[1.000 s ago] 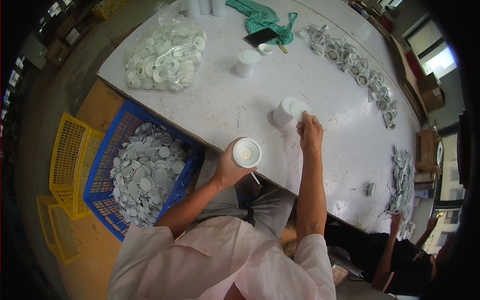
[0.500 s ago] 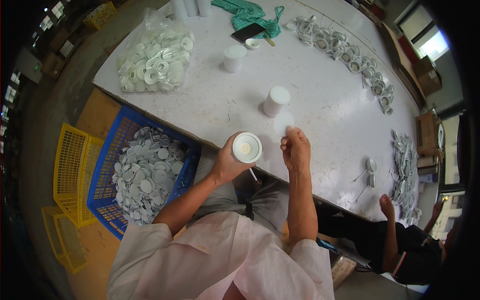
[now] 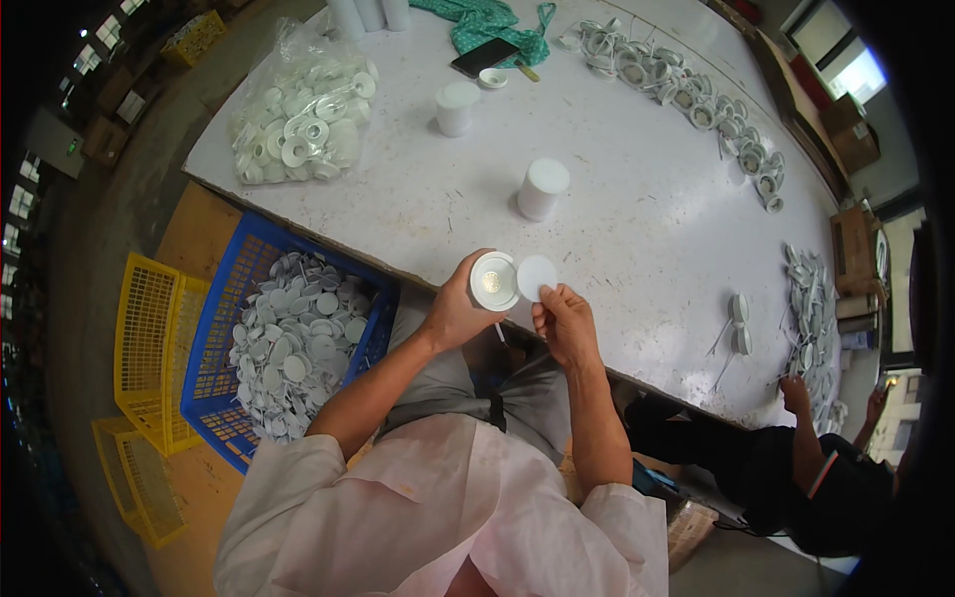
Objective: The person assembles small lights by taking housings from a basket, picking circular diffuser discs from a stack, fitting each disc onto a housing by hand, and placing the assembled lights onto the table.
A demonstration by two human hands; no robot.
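Observation:
My left hand [image 3: 458, 310] is wrapped round a white round lamp housing [image 3: 494, 282], its open face turned up and a disc of small yellowish LEDs showing inside. A short white lead hangs below it. Between the thumb and fingers of my right hand [image 3: 567, 323] is a thin white translucent disc [image 3: 537, 277], held by its edge right beside the housing's rim. Beyond my hands, a stack of white discs [image 3: 543, 189] stands on the table, with a second disc stack [image 3: 457, 107] farther back to the left.
A clear bag of white rings [image 3: 303, 129] lies at the table's left. Below it, a blue basket [image 3: 214, 333] holds many finished-looking round lamps. Rows of lamp housings [image 3: 686, 95] line the far right. A co-worker's hand [image 3: 794, 395] touches a lamp pile [image 3: 811, 318] at right.
My right hand has brought the disc left and nearer, from beside the stack to the housing's rim. The housing has risen slightly. The co-worker's hand has moved to the lamp pile.

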